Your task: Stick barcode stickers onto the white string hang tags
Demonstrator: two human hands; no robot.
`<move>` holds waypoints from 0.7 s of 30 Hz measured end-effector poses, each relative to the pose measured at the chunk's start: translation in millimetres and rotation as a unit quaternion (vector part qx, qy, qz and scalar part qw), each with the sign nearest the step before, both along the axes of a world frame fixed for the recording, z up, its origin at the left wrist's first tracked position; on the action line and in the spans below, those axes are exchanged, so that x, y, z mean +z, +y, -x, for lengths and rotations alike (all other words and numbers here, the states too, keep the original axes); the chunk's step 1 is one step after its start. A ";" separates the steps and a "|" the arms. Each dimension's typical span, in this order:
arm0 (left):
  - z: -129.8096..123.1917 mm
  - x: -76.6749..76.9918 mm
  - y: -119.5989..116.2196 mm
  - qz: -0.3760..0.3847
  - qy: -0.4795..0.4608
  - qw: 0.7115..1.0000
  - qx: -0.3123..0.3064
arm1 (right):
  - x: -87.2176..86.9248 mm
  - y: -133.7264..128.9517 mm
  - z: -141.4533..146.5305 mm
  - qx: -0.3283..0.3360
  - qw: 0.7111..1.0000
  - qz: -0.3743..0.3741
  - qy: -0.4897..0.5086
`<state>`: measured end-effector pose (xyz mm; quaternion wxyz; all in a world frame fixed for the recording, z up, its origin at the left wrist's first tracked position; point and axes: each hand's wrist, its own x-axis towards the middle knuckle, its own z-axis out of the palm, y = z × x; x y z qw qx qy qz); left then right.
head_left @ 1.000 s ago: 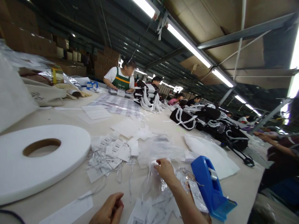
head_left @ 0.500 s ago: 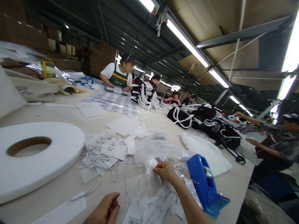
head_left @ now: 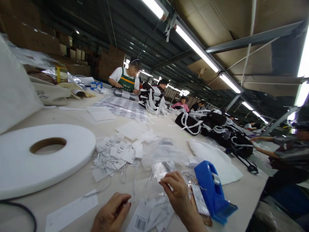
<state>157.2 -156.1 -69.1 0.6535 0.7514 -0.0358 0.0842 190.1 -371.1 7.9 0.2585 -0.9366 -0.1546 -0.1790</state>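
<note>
My right hand [head_left: 176,190] is closed in a pinch at the near edge of a crumpled clear plastic bag [head_left: 159,170]. Whatever lies between its fingertips is too small to make out. Lower left of it, my left hand [head_left: 113,211] hovers over the table with curled fingers, thumb and forefinger slightly apart and nothing visible between them. Beneath and between the hands lies a pile of white barcode tags [head_left: 141,220] with strings. A second heap of stringed hang tags [head_left: 118,153] spreads out beyond my left hand.
A large white roll [head_left: 79,145] lies at left. The blue tape dispenser [head_left: 210,190] stands right of my right hand, beside a silvery phone-like slab [head_left: 200,199]. Black bags with white straps [head_left: 212,125] are piled farther back. A co-worker in a green apron [head_left: 126,80] stands across the table.
My right hand has drawn slightly back toward me and turned, its pinch now at the plastic's near edge. My left hand has shifted slightly right. The view has swung a little left.
</note>
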 end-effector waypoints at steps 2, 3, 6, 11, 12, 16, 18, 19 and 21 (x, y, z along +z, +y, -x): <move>1.8 12.0 1.4 0.016 -0.013 0.999 -0.027 | -2.3 14.5 17.0 0.041 0.998 0.024 -0.042; 3.0 17.3 1.8 0.022 -0.011 0.999 -0.038 | -4.4 21.1 24.0 0.061 0.995 0.033 -0.074; 7.3 29.0 1.3 0.033 0.028 0.996 -0.072 | -11.6 37.4 37.6 0.106 0.981 0.048 -0.156; 7.7 32.7 -0.4 0.099 0.087 0.985 -0.115 | -19.6 56.2 44.9 0.129 0.965 0.087 -0.209; 6.6 31.3 -0.1 0.118 0.094 0.980 -0.125 | -20.9 58.8 46.5 0.134 0.964 0.086 -0.213; 2.9 25.5 3.4 0.182 0.125 0.967 -0.125 | -25.7 61.5 55.4 0.056 0.979 -0.064 -0.183; 3.8 25.8 4.1 0.217 0.141 0.959 -0.119 | -25.7 58.8 58.6 -0.031 0.974 -0.208 -0.089; 5.0 27.1 3.4 0.233 0.147 0.953 -0.121 | -24.7 57.5 59.3 -0.060 0.960 -0.275 -0.018; 8.7 31.6 0.4 0.259 0.158 0.942 -0.144 | -21.5 56.8 58.9 -0.074 0.911 -0.381 0.136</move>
